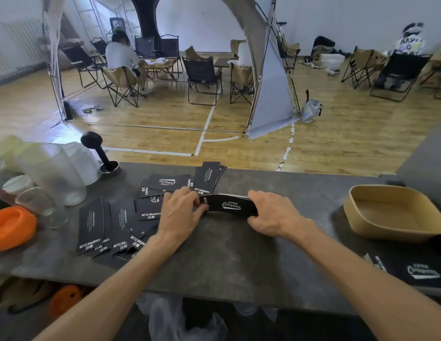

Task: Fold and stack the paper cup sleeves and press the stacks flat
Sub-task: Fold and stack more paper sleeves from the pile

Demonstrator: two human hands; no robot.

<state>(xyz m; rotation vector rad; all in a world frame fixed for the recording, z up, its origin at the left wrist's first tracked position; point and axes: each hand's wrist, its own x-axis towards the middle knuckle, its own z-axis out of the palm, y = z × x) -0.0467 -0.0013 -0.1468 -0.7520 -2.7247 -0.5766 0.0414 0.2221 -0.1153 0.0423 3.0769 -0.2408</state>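
Both hands' fingers pinch black sleeve stack (229,205) ends: left hand (181,210), right hand (271,212). Loose sleeves (91,225) read "CAMPING CLUB".

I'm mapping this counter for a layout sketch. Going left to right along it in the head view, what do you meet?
orange silicone piece → scattered black sleeves → left hand → held sleeve → right hand → tan tray

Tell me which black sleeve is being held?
The sleeve between the left hand and right hand; the other sleeves lie loose on the counter.
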